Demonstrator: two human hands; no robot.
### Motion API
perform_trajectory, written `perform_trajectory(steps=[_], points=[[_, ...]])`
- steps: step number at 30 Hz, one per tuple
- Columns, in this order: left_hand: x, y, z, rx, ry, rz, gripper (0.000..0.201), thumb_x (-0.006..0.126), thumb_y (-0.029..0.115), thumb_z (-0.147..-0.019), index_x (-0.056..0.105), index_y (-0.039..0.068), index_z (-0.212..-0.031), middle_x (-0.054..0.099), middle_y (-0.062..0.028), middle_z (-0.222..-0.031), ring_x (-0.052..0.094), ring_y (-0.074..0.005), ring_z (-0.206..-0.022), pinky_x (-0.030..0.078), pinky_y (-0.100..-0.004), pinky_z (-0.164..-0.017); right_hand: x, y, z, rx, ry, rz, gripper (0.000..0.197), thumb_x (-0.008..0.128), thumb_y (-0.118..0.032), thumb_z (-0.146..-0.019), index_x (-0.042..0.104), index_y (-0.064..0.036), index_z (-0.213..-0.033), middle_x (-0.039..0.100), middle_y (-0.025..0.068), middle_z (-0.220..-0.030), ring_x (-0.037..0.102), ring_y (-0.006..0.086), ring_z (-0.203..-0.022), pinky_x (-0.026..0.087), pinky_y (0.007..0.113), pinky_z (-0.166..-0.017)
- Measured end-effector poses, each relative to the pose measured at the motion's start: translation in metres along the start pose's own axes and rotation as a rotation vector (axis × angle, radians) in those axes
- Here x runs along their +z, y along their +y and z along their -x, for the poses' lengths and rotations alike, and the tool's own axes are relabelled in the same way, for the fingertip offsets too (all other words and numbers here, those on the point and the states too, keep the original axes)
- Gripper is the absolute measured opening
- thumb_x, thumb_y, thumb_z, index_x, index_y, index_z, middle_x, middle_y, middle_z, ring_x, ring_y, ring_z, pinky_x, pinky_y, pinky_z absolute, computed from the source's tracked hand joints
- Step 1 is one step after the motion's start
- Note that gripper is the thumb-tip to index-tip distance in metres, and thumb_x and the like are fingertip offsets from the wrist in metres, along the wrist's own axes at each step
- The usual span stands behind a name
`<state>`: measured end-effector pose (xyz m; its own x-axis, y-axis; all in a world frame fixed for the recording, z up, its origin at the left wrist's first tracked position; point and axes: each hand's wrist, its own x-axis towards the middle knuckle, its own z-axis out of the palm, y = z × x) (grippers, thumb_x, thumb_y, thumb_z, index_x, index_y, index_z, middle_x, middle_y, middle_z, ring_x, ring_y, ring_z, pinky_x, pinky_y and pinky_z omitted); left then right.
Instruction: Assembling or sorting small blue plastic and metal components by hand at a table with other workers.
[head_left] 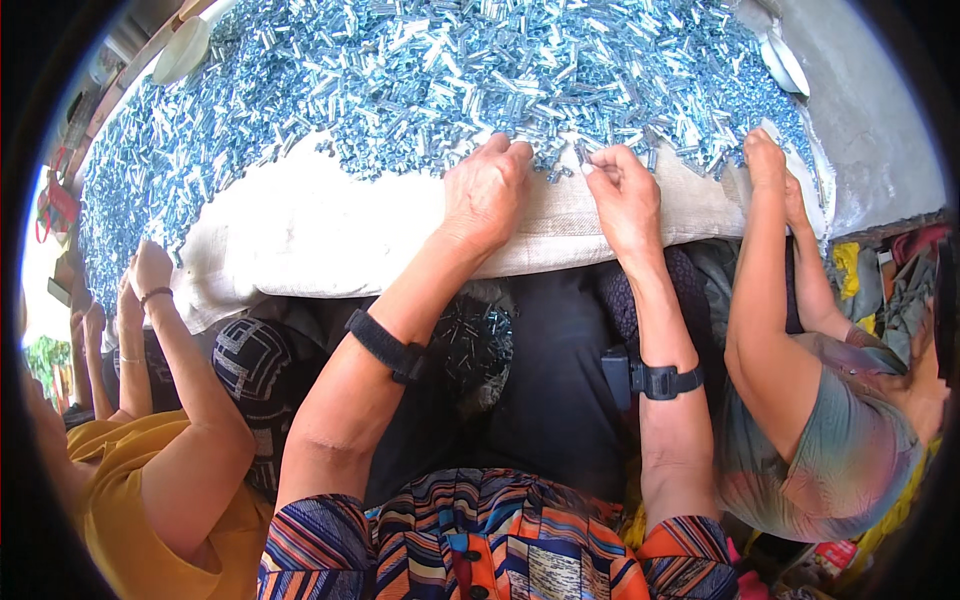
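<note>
A broad heap of small, shiny blue metallic tube-like pieces point(470, 80) lies in front of me on a pale woven cloth point(320, 215). At the near edge of the heap, my left hand point(488, 190) is closed with its knuckles up, and whatever its fingers hold is hidden. Just to the right, my right hand point(626, 195) pinches a small shiny piece point(583, 153) between thumb and fingertip, above the cloth's edge. A few loose pieces point(560, 172) lie on the cloth between both hands.
Two people work close beside me, one in a yellow top point(160, 480) at left, another in a grey-green top point(840, 430) at right. A clear bag point(478, 345) with shiny pieces sits between my legs. White dishes point(783, 65) rest at the heap's far sides.
</note>
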<state>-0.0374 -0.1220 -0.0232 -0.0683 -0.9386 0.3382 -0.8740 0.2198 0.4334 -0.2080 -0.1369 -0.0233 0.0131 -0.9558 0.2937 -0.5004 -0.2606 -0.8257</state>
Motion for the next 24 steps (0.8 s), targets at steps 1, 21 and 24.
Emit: perform_trajectory(steps=[1,21,24], points=[[0.002,0.002,-0.003,0.008,-0.006,-0.035,0.015,0.062,0.018,-0.079,0.061,0.009,-0.090,0.058,-0.0101,-0.087,0.061,-0.0312,-0.082,0.049,-0.0425,-0.069,-0.002,0.001,0.002,0.075,-0.024,-0.143,0.009,0.059,-0.003,-0.079,0.058,-0.0002,-0.087,0.061,0.0107,-0.076,0.060,0.0182,-0.067,0.046,0.031,-0.063],[-0.053,0.021,0.058,-0.365,-0.280,1.263,0.017,0.057,0.011,-0.089,0.062,0.000,-0.100,0.062,-0.0041,-0.082,0.057,-0.0087,-0.070,0.047,-0.0234,-0.065,-0.026,-0.037,0.080,0.215,-0.259,-0.677,0.011,0.055,-0.004,-0.089,0.061,0.0012,-0.098,0.060,0.0017,-0.076,0.056,0.0069,-0.067,0.047,0.021,-0.062],[-0.057,0.022,0.074,-0.409,-0.292,1.402,0.015,0.058,0.011,-0.089,0.060,0.000,-0.099,0.062,-0.0045,-0.081,0.058,-0.0092,-0.070,0.048,-0.0224,-0.065,-0.023,-0.047,0.089,0.187,-0.311,-0.653,0.011,0.056,-0.004,-0.089,0.061,0.0005,-0.098,0.061,0.0021,-0.079,0.057,0.0068,-0.068,0.048,0.021,-0.062]])
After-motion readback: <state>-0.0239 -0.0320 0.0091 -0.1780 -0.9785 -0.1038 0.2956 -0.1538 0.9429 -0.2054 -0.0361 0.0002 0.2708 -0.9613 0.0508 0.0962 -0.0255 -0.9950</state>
